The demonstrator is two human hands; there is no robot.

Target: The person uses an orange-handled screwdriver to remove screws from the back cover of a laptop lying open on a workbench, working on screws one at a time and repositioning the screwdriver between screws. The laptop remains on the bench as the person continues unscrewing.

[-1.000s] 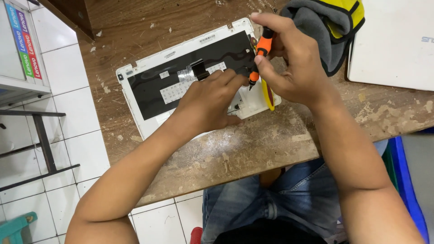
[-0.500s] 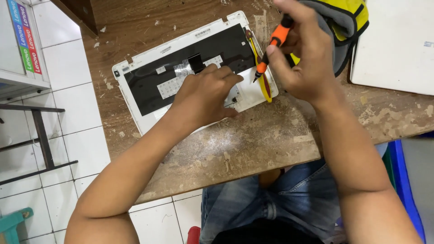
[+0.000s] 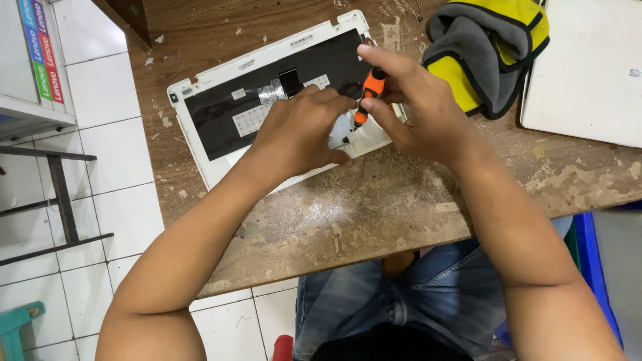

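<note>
An orange screwdriver [image 3: 369, 93] is pinched upright by the right hand [image 3: 418, 110], its tip set on the white panel [image 3: 221, 80] lying on the tabletop [image 3: 374, 207]. The left hand [image 3: 301, 130] is pressed flat on the panel, fingers loosely spread. A cloth [image 3: 488, 50] lies nearby.

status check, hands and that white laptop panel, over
Left hand pressed flat on white laptop panel. Right hand grips orange screwdriver, tip down at panel. Yellow-grey cloth beside, not blocking.

Laptop panel [image 3: 227, 113] upper centre on table [image 3: 374, 214]. Cloth [image 3: 488, 60] upper right, beside it. Second laptop [image 3: 588, 80] far right.
</note>
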